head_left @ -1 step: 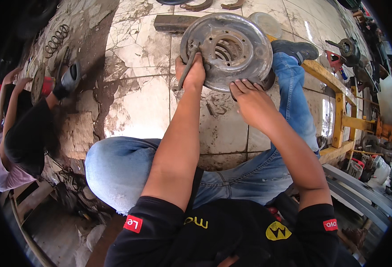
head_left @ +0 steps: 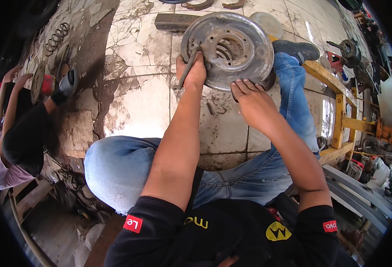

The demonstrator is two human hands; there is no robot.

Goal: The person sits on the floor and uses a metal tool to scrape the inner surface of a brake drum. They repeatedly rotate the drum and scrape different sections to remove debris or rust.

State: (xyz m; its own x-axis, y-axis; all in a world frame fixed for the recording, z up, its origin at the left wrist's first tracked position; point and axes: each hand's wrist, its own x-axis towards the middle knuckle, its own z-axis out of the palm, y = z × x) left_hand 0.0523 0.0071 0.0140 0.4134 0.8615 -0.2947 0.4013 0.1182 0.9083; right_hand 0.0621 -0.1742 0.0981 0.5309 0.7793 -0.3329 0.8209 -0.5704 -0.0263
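Observation:
A round, worn metal brake backing plate [head_left: 260,46], with a ring of bolt holes and a large centre opening, is tilted in front of me. My left hand [head_left: 195,73] is closed around its left edge. A dark, slim bar or hose [head_left: 187,67] runs along that hand's thumb side; its exact kind is unclear. At the lower right rim rests my right hand [head_left: 254,101], its fingers over the edge and its thumb mostly hidden underneath. Curved metal rings [head_left: 225,52] show through the centre opening. Small metal pieces [head_left: 214,108] lie on the tiles below the plate.
Behind the plate lie a dark metal block [head_left: 171,22], curved brake shoes [head_left: 199,5] and a round clear lid or dish [head_left: 267,24]. A yellow frame [head_left: 338,116] stands to the right. On the left, another person [head_left: 24,138] sits near a coil spring [head_left: 57,40] and a disc [head_left: 37,82].

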